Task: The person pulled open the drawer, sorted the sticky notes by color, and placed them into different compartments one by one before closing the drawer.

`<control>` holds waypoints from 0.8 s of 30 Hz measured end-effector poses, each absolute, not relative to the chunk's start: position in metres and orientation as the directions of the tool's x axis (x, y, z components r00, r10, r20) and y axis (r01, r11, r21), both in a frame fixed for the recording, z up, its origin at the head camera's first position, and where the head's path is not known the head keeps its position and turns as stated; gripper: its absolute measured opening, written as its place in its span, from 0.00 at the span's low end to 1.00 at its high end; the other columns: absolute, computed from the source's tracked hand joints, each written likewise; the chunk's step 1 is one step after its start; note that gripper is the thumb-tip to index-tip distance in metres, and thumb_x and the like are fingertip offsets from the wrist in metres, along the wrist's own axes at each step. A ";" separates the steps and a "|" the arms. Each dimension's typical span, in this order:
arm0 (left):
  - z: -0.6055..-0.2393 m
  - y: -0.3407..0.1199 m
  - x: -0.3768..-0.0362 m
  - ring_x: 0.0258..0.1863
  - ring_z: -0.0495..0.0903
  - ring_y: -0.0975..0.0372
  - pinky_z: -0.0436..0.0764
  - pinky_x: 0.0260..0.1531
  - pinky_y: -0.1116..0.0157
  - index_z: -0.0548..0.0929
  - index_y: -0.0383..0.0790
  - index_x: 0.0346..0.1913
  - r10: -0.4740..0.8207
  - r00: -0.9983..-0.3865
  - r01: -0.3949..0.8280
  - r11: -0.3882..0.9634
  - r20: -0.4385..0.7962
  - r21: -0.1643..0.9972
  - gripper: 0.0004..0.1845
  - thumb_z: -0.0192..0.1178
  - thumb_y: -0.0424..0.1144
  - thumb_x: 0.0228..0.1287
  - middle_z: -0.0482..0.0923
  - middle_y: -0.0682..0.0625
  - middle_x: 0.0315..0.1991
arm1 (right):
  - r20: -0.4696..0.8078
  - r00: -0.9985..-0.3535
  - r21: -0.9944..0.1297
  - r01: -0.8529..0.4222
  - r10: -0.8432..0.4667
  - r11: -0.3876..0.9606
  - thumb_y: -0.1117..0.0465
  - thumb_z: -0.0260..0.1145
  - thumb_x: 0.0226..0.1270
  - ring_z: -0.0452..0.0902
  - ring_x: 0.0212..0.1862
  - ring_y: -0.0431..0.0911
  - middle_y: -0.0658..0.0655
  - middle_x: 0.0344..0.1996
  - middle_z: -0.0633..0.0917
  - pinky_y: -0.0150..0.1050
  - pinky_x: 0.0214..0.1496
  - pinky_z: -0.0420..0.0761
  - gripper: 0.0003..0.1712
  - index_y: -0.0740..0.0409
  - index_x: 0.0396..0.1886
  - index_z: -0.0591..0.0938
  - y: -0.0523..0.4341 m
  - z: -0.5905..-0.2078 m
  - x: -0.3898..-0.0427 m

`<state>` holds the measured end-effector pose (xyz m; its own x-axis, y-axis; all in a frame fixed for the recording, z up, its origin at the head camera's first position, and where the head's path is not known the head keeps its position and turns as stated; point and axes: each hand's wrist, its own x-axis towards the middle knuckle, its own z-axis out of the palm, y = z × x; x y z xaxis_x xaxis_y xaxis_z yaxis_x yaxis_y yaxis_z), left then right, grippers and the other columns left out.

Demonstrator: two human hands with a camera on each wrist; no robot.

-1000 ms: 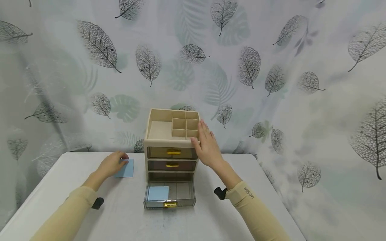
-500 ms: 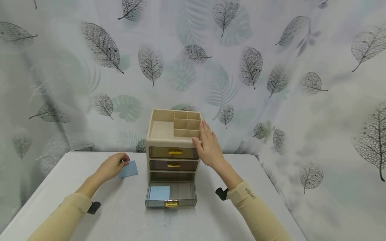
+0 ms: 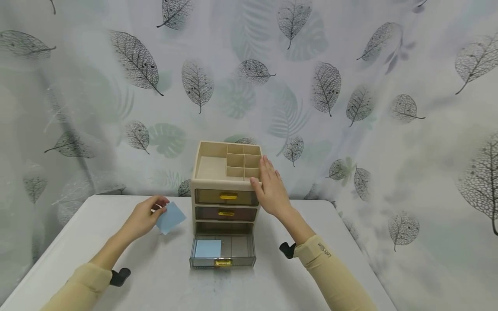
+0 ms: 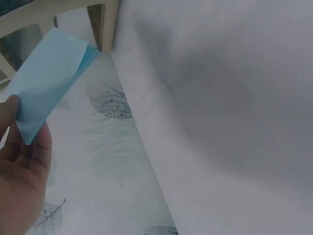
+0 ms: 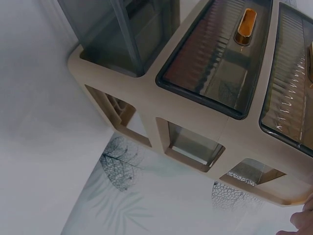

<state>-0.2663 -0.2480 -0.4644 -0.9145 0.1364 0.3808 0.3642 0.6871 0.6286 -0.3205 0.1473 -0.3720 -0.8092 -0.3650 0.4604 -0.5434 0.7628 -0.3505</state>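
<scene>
My left hand [image 3: 141,219] pinches a light-blue square of paper [image 3: 171,217] by one corner, raised above the table left of a beige drawer organizer [image 3: 223,185]. In the left wrist view the paper [image 4: 49,73] sits between thumb and fingers, and a darker blue layer shows along one edge. My right hand [image 3: 273,193] rests with straight fingers against the organizer's upper right side. The bottom drawer [image 3: 243,247] is pulled out, and another light-blue square [image 3: 208,249] lies in its left compartment. Two upper drawers with gold handles are closed. Only fingertips [image 5: 304,221] of the right hand show in the right wrist view.
A white table [image 3: 155,276] carries the organizer. On the organizer's top is an open tray [image 3: 212,167] with one large section and several small ones. Behind hangs a leaf-patterned curtain [image 3: 241,108]. Dark wrist mounts [image 3: 119,277] stick out near both cuffs.
The left hand has lifted the blue paper off the table; the paper has turned and tilted, shifting right toward the organizer. The right hand stays at the organizer's side, and the view shifts slightly.
</scene>
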 end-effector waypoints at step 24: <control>-0.446 -0.214 -0.211 0.50 0.82 0.67 0.82 0.44 0.76 0.76 0.33 0.66 0.013 -0.942 0.318 0.356 0.336 0.879 0.19 0.60 0.31 0.76 0.77 0.38 0.59 | 0.453 -0.814 -0.356 -0.540 -0.364 0.763 0.43 0.45 0.86 0.43 0.84 0.58 0.63 0.84 0.47 0.61 0.83 0.47 0.43 0.67 0.84 0.47 0.147 -0.370 -0.320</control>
